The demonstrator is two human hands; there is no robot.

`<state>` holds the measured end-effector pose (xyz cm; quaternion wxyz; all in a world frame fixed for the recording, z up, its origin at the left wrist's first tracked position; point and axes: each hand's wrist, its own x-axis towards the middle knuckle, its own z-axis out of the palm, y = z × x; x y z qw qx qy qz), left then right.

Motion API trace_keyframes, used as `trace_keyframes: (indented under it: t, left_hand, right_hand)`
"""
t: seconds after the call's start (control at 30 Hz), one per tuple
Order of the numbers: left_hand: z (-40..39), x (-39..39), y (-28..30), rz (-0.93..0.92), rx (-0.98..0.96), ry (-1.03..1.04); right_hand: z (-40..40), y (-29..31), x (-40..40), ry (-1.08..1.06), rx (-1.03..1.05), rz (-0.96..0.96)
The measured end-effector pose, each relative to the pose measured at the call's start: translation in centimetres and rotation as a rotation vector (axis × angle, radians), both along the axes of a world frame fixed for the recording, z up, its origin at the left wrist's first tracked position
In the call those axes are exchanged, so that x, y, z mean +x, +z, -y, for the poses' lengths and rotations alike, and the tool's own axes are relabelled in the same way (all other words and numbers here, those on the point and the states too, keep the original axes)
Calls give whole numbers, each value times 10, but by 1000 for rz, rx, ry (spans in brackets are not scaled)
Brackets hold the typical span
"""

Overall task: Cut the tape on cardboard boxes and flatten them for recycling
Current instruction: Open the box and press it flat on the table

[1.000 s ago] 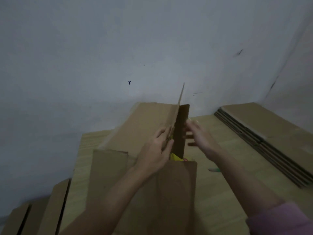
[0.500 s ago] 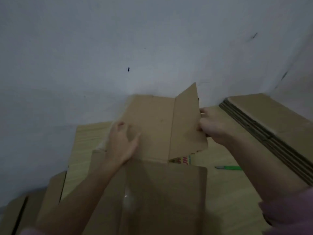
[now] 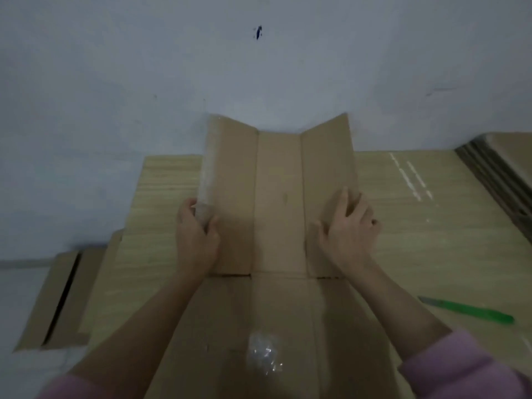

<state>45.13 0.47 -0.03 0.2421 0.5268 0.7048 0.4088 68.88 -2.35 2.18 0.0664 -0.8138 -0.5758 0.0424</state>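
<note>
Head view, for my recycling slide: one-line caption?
Both hands spread a brown cardboard box's flaps on the wooden floor; green cutter aside.

Plain brown cardboard box [image 3: 277, 197], unprinted, with a pale whitish sheen of clear tape [image 3: 206, 168] down its 9 o'clock flap edge. Shiny clear crumpled plastic scrap [image 3: 264, 355] at 6 o'clock on the same brown. Pale yellowish wood-grain tabletop [image 3: 431, 240], streaked with lighter lines (a few white scuffs at 2 o'clock). Bright green slim cutter [image 3: 472, 311] at 4 o'clock. Brown stacked cardboard sheets [image 3: 501, 159] with darker striped edges at 3 o'clock. Pink sleeves [image 3: 460, 370]. Grey-blue wall [image 3: 144, 82], one dark speck at 12 o'clock.
</note>
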Motion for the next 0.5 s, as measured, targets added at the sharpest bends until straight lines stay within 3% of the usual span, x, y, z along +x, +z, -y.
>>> trace_keyframes:
  t: [0.17, 0.23, 0.37, 0.5]
  left_hand:
    - [-4, -4, -31, -42, -18, -3]
    - [-4, -2, -41, -152, -20, -46]
    - [-8, 4, -56, -629, -69, -246]
    - [-4, 2, -61, -679, -137, -282]
  right_hand:
    - [-24, -36, 0, 23, -131, 67]
    - [-26, -49, 2, 25, -146, 32]
    - [-31, -62, 2, 40, -119, 22]
    - [-42, -65, -10, 163, -96, -32]
